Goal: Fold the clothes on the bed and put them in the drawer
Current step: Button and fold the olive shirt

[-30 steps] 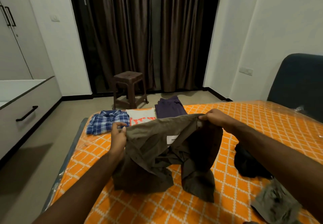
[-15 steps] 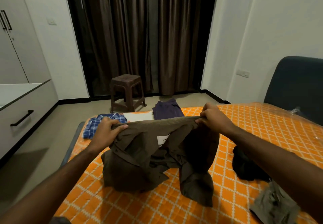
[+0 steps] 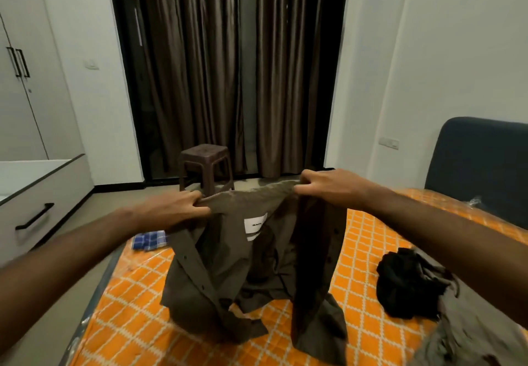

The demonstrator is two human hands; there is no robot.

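Both arms reach forward from the lower corners, forearms bare, converging toward the middle. The left hand [image 3: 174, 208] has its knuckles up, fingers curled under and thumb closed against them, pinching the left end of the shirt [image 3: 251, 257] collar. The right hand [image 3: 328, 187] sits a little higher and farther forward, back of the hand up, fingers bent down and gripping the collar's right end, so that the two hands are well apart and hold the cloth stretched between them, raised with its lower part hanging.
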